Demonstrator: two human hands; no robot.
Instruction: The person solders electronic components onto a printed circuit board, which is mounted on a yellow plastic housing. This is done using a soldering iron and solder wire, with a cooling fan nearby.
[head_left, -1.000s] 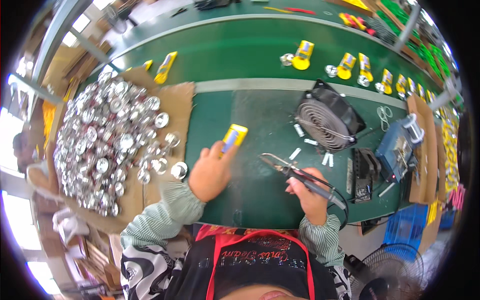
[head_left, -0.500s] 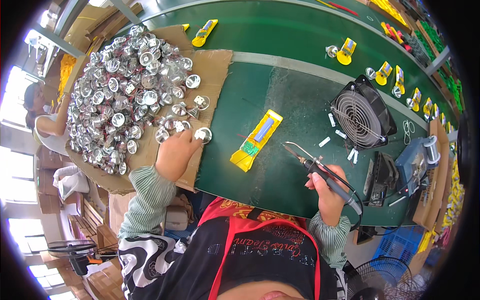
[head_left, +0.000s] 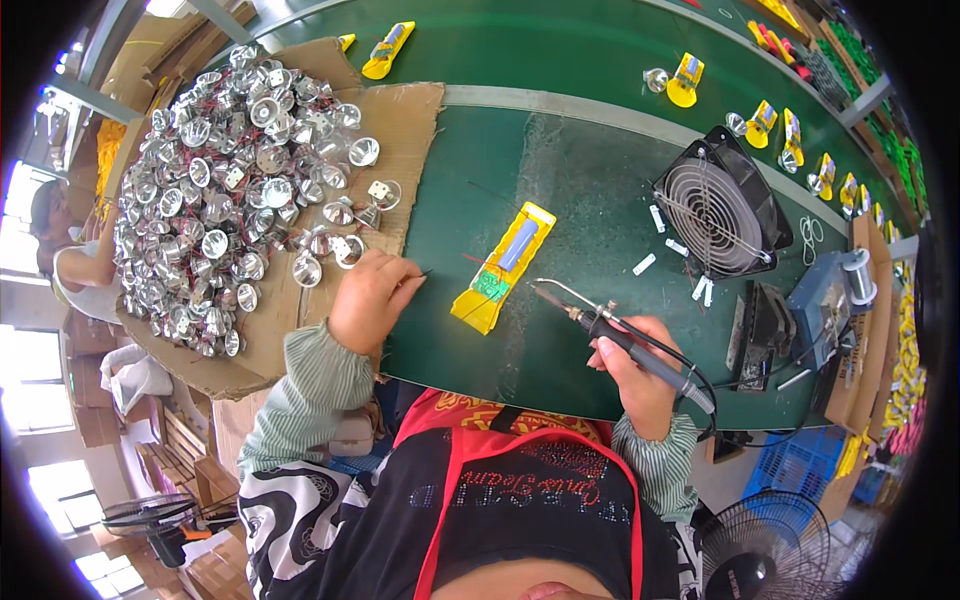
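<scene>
My right hand [head_left: 640,375] is wrapped round a soldering iron [head_left: 640,352] with a thin curved metal tube beside its tip. The tip points left, toward a yellow plastic housing [head_left: 476,312] lying tilted on the green worktable. Inside that housing are a pale blue cylindrical battery cell [head_left: 519,245] and a small green circuit board [head_left: 490,283], with a red wire sticking out to the left. My left hand [head_left: 375,300] is closed in a pinch at the cardboard's right edge. A thin dark end shows at its fingertips; the rest of what they hold is hidden.
Shiny lamp reflectors [head_left: 215,200] with wires are heaped on a cardboard sheet [head_left: 415,150]. A black fan with a wire guard [head_left: 720,205] stands right, near small white pieces [head_left: 644,264] and a solder spool [head_left: 858,280]. More yellow housings [head_left: 686,82] line the far green strip.
My left hand has moved right, off the cardboard toward the yellow housing, and its fingers have closed. The reflector beside its fingertips no longer shows. The soldering iron has shifted slightly left.
</scene>
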